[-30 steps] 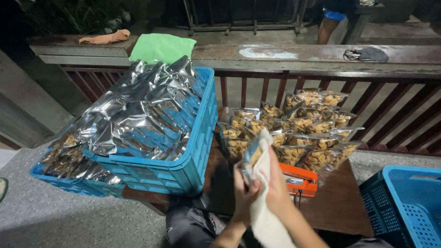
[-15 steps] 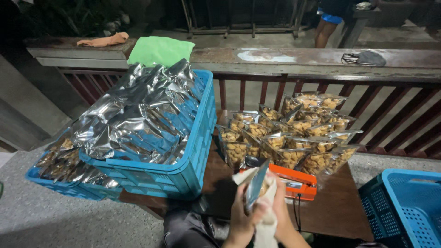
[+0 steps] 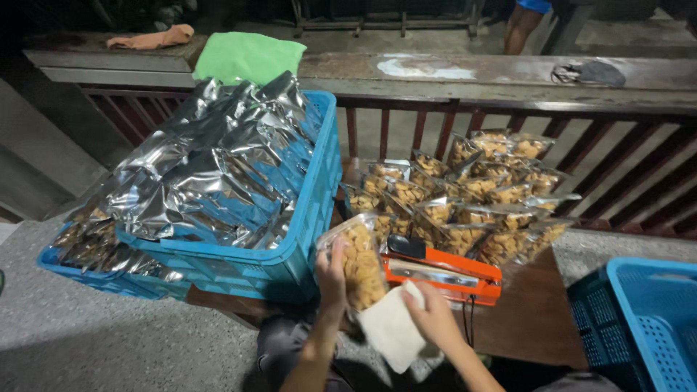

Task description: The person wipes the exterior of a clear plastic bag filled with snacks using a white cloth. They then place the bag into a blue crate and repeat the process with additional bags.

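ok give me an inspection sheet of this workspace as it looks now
surface: dark brown wooden table, worn.
job's things: clear plastic pouch of golden snacks; white folded cloth.
clutter: orange heat sealer; rows of filled clear pouches; blue plastic crates heaped with silver foil bags.
grippers: left hand holds the pouch; right hand holds the cloth beside it.
cables: black lead under the sealer.
surroundings: red-brown railing; green cloth on the ledge; a person's legs beyond.

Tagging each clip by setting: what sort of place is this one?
Probably an outdoor, makeshift snack-packing spot at night. A blue crate holds foil pouches, filled snack bags crowd a small table beside an orange sealer, and a railing runs behind.
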